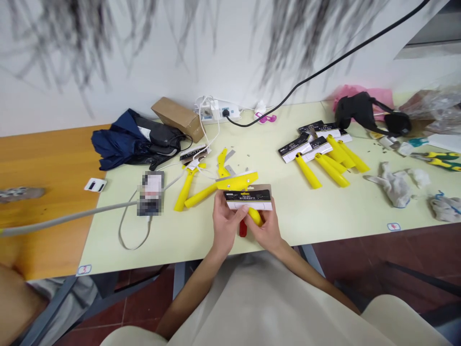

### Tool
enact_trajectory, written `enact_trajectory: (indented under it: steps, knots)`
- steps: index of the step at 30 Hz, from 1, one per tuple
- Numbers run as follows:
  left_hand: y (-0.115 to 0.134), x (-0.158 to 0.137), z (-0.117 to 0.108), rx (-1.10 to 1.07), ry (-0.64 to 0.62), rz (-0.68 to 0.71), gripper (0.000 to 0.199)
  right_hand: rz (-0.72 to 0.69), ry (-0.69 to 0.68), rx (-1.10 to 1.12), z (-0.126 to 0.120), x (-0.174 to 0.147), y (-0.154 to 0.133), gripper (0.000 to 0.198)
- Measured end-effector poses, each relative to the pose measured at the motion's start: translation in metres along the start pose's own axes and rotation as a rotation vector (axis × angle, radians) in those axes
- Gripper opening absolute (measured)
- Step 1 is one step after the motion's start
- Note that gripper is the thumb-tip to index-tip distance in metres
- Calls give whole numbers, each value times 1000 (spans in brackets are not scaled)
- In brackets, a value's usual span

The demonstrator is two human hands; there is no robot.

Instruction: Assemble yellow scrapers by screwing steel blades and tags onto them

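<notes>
In the middle of the head view, a scraper with a yellow handle (255,217) and a black-and-white card sleeve (248,198) over its head end is between my hands. My left hand (225,223) grips the card's left side, thumb on its front. My right hand (265,229) closes round the yellow handle below the card's right side. Just beyond them lies a yellow scraper (236,182) with a long handle and screws in its head. A red handle-like object (243,228), mostly hidden, shows between my hands.
Several carded yellow scrapers (324,161) lie to the right. Beyond them are black goggles (372,113), gloves (392,185) and green-yellow pliers (439,160). Leftward lie loose scraper parts (224,162), a cardboard box (178,117), a dark blue bag (120,139) and cables. Another person's arm (18,293) is at far left.
</notes>
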State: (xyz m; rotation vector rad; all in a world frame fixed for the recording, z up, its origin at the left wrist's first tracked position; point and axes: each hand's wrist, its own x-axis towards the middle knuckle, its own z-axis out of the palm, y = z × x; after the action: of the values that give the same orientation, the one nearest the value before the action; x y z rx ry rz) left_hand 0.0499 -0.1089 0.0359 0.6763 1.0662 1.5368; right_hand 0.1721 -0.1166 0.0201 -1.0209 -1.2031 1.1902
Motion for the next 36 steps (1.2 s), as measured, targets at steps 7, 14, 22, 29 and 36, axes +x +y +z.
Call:
enact_trajectory:
  steps: [7, 14, 22, 29, 36]
  knots:
    - [8, 5, -4, -198, -52, -335, 50, -7, -20, -17, 17, 5, 0, 61]
    - [20, 25, -5, -175, -45, -141, 46, -202, -67, -416, -24, 0, 12, 53]
    - [60, 66, -21, -149, -308, -340, 38, -862, -762, -1167, -65, 30, 15, 49]
    - [74, 86, -14, -203, -423, -517, 36, -1402, -856, -1117, -40, 87, 16, 18]
    - [77, 109, -18, -244, -515, -738, 31, -1517, -959, -1117, -41, 109, 16, 14]
